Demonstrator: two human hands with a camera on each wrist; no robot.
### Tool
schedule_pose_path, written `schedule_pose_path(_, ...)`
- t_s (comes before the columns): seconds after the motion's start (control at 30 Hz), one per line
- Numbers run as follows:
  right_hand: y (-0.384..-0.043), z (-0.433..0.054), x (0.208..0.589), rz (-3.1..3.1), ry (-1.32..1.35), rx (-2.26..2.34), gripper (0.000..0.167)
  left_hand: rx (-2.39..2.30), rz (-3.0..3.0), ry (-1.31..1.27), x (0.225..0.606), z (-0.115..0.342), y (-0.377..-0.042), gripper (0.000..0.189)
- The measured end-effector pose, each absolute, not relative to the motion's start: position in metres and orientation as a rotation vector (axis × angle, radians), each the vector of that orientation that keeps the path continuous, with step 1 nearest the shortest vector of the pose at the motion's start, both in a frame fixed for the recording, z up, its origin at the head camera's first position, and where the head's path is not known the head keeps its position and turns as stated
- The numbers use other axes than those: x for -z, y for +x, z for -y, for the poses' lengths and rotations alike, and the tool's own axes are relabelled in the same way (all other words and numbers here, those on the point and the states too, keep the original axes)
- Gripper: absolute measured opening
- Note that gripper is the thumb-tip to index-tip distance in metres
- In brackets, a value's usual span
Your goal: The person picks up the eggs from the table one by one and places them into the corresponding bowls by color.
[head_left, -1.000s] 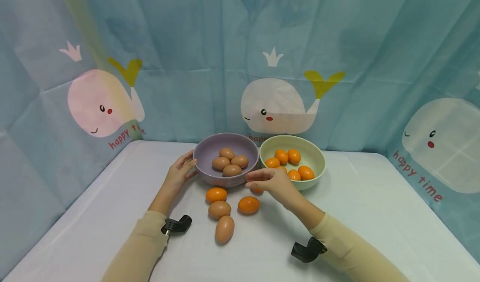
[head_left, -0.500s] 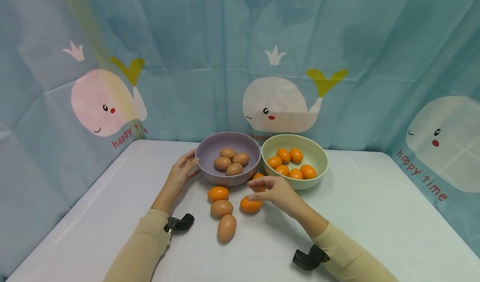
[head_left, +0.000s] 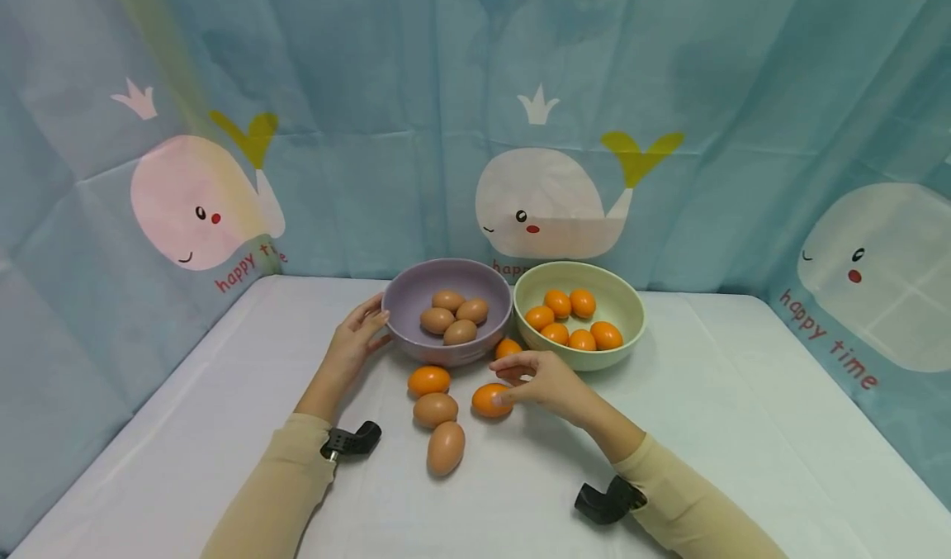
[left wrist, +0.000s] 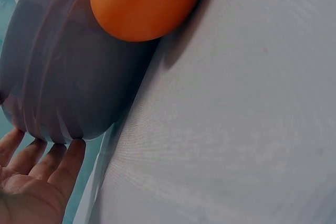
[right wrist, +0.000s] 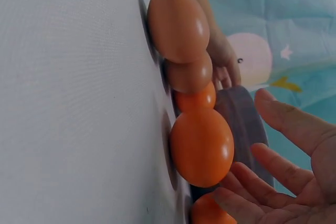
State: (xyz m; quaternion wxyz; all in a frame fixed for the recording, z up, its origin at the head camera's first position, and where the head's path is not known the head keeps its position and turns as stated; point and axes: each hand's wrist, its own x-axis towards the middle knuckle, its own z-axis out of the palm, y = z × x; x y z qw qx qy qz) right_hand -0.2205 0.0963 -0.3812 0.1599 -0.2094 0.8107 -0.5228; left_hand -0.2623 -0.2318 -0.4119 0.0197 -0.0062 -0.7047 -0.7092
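Note:
My left hand [head_left: 351, 344] rests against the left side of a purple bowl [head_left: 401, 299] holding several brown eggs; in the left wrist view its fingertips [left wrist: 76, 148] touch the bowl's wall. Beside a glossy orange egg-shaped piece [head_left: 486, 400] on the table is my right hand [head_left: 550, 387], thumb apart from the fingers and its tip overlapping the piece. The right wrist view shows a gap between that hand [right wrist: 299, 171] and the orange piece [right wrist: 202, 148]. Another orange piece [head_left: 508, 348] lies behind, between the bowls. A third orange piece [head_left: 428, 381] sits before the purple bowl.
Two brown eggs, one nearer [head_left: 446, 449] and one farther [head_left: 435, 410], lie in front of the third orange piece. A pale green bowl [head_left: 620, 299] with several orange pieces stands right of the purple one. Behind the white table [head_left: 743, 427] hangs a blue whale-print curtain [head_left: 357, 212].
My right hand has come down and slightly towards me, from in front of the bowls to the near orange piece. The left hand stays at the purple bowl.

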Motion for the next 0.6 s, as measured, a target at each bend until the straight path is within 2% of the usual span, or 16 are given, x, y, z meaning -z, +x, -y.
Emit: schedule_pose_path(0.6, -0.2227, -0.0974, 0.3885, -2.355, -0.563, 1.379, 0.046, 2.2, 2.196, -0.022, 0.4116, 0.2309, -0.2623, 0.06)
